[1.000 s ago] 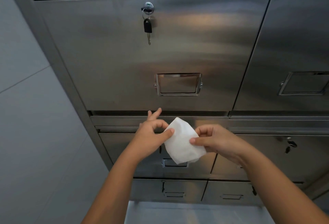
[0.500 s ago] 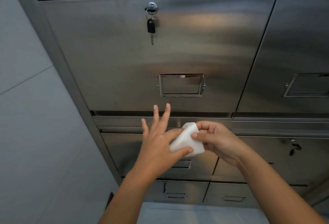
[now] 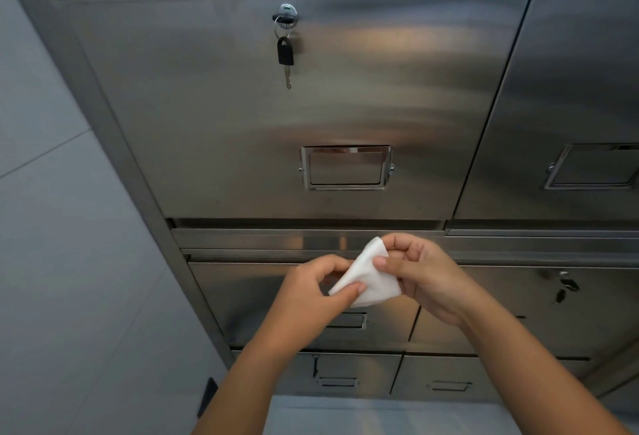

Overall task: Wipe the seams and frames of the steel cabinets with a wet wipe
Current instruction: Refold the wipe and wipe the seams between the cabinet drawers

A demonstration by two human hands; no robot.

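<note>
Head view, looking up along the steel cabinet (image 3: 207, 123): both hands are clamped on the white wet wipe (image 3: 368, 279), held in front of the horizontal frame rail (image 3: 242, 239) under the big door. Whether the wipe touches the steel I cannot tell. The left hand (image 3: 311, 293) pinches its lower left corner between thumb and curled fingers. The right hand (image 3: 425, 275) pinches the upper right edge, and its thumb covers part of the cloth. A key (image 3: 285, 54) hangs from the door's lock above a label holder (image 3: 345, 167). The left hand hides most of a drawer handle (image 3: 349, 320). The neighbouring door (image 3: 570, 88) is cut off at the right edge. A lower lock (image 3: 567, 284) looks blurred. A dark object (image 3: 206, 396) near the floor is too unclear to name.
</note>
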